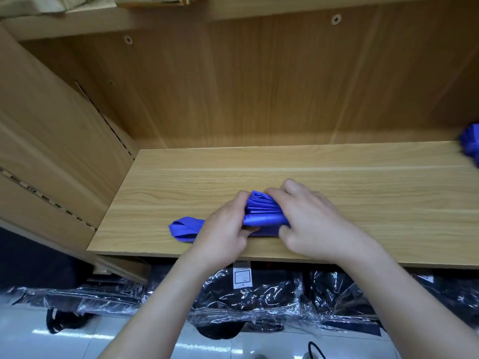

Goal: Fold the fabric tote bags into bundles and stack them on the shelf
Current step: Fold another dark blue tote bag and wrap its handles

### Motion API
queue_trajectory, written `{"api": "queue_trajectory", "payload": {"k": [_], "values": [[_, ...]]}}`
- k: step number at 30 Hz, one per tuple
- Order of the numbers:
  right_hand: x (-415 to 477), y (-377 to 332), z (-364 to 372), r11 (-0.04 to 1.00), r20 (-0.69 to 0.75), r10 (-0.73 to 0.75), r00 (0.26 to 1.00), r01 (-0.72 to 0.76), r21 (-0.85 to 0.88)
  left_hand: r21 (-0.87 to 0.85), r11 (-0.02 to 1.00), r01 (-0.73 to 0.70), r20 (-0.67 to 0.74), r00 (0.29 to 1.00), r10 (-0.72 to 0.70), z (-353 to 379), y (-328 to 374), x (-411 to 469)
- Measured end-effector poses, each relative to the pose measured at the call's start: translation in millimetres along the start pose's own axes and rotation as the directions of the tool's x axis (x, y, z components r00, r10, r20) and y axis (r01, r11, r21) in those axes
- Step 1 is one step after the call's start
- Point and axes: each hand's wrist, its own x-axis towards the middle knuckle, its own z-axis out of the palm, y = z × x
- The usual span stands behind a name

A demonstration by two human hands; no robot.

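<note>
Down low, black goods sealed in clear plastic wrap (259, 301) are lying on the pale tiled floor (39, 338), partly under the light wooden shelf (259, 172). Near the shelf's front edge, the left hand (225, 229) and right hand (311, 221) are both gripping a folded bright blue fabric tote bag (261, 211), fingers curled round its ends. Its blue strap handle (182, 229) is trailing out to the left on the board. Farther back at the right edge, another piece of blue fabric (470, 145) is sitting. Overhead, beige cloth (31, 3) is resting on the upper wooden shelf (181, 19).
</note>
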Motion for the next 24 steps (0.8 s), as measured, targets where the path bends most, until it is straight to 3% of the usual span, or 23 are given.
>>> {"api": "queue_trajectory", "payload": {"k": [1,3,5,7,9,14,18,21,24], "values": [[-1.7,-2.3,1.4,0.999,-0.003,-0.008,1.0,0.008,-0.053,0.106,0.994,-0.037,-0.025,0.999,0.039,0.8,3.1,-0.7],[-4.4,-3.9,4.1,1.0,0.026,0.002,1.0,-0.003,0.023,0.2,0.977,-0.081,-0.081,0.992,0.099,1.6,6.0,-2.9],[-4.3,1.5,11.0,1.0,0.024,-0.023,0.999,0.023,0.004,0.125,0.989,-0.081,-0.139,0.985,0.099,0.4,4.5,-5.3],[-4.9,7.9,20.0,0.993,-0.081,-0.103,0.991,0.098,-0.063,0.011,0.999,-0.038,-0.198,0.979,0.039,1.8,-0.4,-5.8],[-5.6,12.2,24.7,0.988,-0.186,-0.154,0.97,0.154,-0.014,-0.066,0.997,-0.031,-0.237,0.972,0.015,3.1,1.3,-6.3],[-10.5,17.4,30.7,0.984,-0.389,-0.092,0.917,0.143,0.102,0.0,1.0,0.007,-0.052,0.999,-0.007,-1.5,10.3,-7.6],[-12.0,14.9,27.0,0.944,-0.229,0.129,0.965,-0.049,0.325,-0.01,1.0,0.014,-0.015,1.0,-0.015,-4.5,19.7,-10.1],[-10.7,14.8,12.1,0.918,0.006,0.113,0.994,-0.106,0.381,0.02,1.0,0.019,-0.057,0.998,-0.018,-2.5,25.4,-11.3],[-14.7,13.3,12.3,0.914,-0.037,0.104,0.994,-0.081,0.398,0.08,0.996,0.023,-0.113,0.994,-0.014,0.5,28.4,-13.0]]}}
